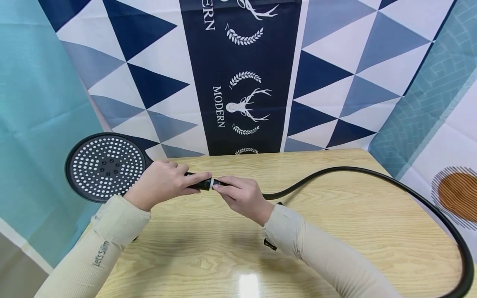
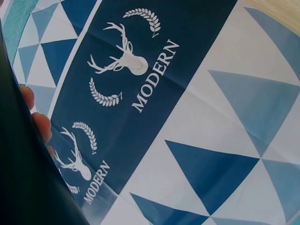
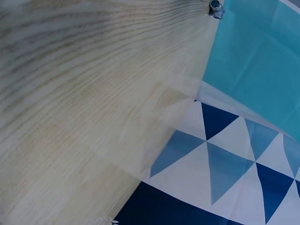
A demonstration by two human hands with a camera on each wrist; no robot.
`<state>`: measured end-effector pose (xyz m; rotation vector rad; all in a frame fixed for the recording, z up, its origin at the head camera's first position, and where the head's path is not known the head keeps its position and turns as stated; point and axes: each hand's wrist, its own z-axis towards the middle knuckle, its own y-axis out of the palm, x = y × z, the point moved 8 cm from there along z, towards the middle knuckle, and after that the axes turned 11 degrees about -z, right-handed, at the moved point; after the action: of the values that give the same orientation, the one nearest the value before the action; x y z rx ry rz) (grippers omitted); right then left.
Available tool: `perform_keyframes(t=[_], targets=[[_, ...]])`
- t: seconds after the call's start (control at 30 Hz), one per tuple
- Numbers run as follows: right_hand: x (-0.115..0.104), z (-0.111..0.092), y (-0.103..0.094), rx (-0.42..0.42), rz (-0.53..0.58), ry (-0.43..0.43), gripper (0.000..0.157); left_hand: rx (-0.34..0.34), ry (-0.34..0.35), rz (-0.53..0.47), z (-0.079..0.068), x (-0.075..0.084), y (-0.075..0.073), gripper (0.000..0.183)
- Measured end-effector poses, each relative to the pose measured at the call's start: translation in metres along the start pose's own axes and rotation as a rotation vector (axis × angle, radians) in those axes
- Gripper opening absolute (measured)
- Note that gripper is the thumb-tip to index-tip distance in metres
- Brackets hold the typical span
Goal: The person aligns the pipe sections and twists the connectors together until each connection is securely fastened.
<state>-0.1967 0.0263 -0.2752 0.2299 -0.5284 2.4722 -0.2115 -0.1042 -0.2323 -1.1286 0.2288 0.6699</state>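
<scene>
A round black shower head with pale nozzles faces up at the left of the head view. My left hand grips its black handle. At the handle's end, beside a light ring, my right hand pinches the end fitting of a black hose. Fitting and handle end meet in line; how far they are joined I cannot tell. In the left wrist view, fingertips curl past a large dark shape, blurred at the left edge. The right wrist view shows neither the right hand nor the hose.
The hose arcs over the right side of the wooden table and runs to the lower right corner. A patterned cloth hangs behind the table. One small black piece shows beside the right sleeve. A small shiny object sits at the table's edge.
</scene>
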Motion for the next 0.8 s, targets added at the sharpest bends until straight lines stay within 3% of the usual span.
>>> perform_keyframes(t=[0.1,0.4,0.63,0.8], targets=[[-0.0013,0.0007,-0.0020,0.035,-0.039,-0.009,0.019,0.016,-0.005,-0.004,-0.0003,-0.0013,-0.0008,0.046],[-0.0024,0.0033,-0.0018,0.056,-0.072,0.026,0.006,0.042,-0.001,-0.031,-0.0024,-0.0025,-0.0010,0.040],[-0.0019,0.0030,-0.0016,0.031,-0.062,0.055,0.023,0.041,0.000,-0.025,-0.0021,-0.0014,-0.0001,0.044],[-0.0001,0.0027,-0.0016,0.015,-0.048,0.088,0.026,0.025,-0.009,-0.022,-0.0009,-0.0014,0.0005,0.044]])
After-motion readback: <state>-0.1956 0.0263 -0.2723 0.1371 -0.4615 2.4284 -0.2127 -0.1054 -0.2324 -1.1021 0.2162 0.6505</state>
